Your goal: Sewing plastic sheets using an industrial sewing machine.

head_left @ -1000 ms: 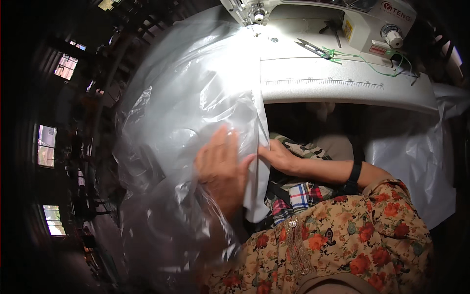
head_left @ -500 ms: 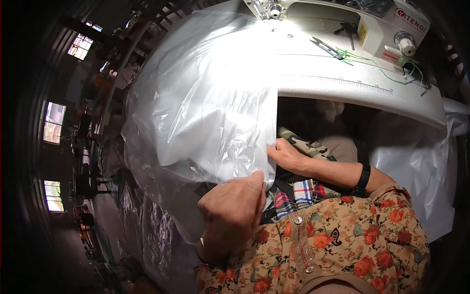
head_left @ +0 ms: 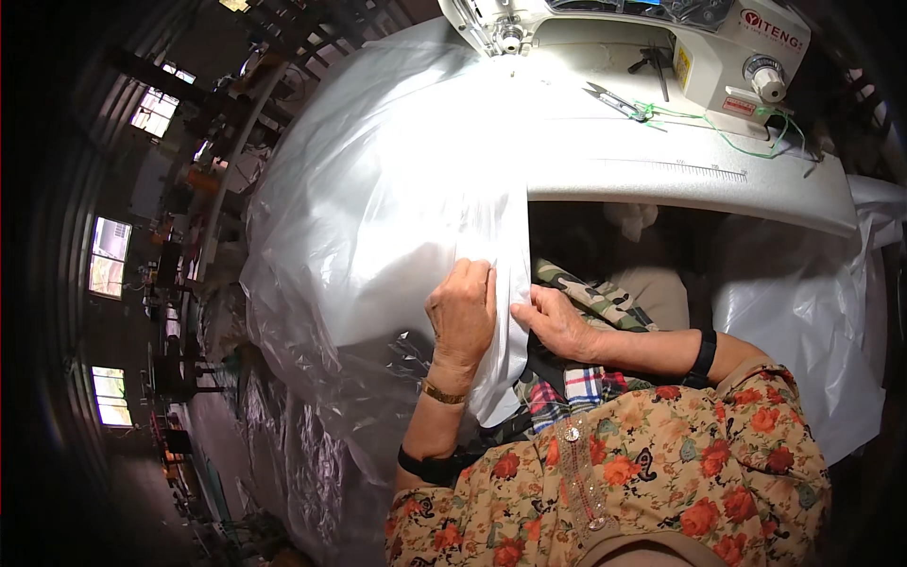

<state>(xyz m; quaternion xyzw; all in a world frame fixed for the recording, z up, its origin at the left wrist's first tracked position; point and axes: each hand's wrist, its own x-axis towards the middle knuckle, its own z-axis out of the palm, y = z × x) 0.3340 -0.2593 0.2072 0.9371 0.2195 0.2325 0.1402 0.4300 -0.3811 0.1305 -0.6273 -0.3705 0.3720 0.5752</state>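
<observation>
A big sheet of clear plastic [head_left: 378,208] drapes from the sewing machine table over my lap and off to the left. My left hand [head_left: 463,317] lies flat on its folded white edge, fingers together and pointing up. My right hand [head_left: 553,321] pinches that same edge from the right, just beside the left hand. Both hands sit below the table's front edge [head_left: 680,189], above my lap.
A white sewing machine [head_left: 680,42] stands at the back of the table, with small snips [head_left: 614,99] and green thread [head_left: 746,132] near it. More white plastic [head_left: 812,312] hangs at the right. Checked and camouflage cloth [head_left: 586,293] lies in my lap.
My left hand has moved up from low on the sheet to lie on the folded edge next to the right hand. The sheet now lies smoother over the table.
</observation>
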